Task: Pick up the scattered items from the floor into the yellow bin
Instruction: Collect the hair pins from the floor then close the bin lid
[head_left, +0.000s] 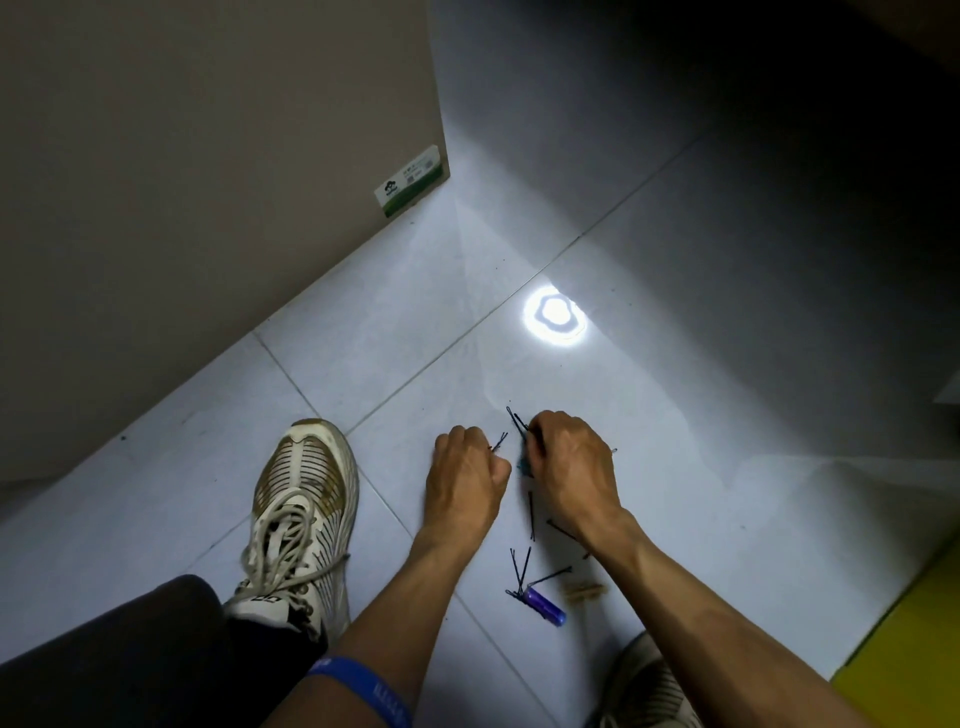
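Both hands gathered hairpins off the floor (675, 415): left hand (467, 475) pinched one, right hand (569, 467) gripped several. Judged best: fill each grip, then carry to the yellow bin (919, 654).

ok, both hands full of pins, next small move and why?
Probably carry the right hand to the yellow bin at lower right and drop its hairpins: its fingers already pinch several, while more pins and a purple tube lie on the floor.

Head camera, looking steeply down, close above floor (675, 415).
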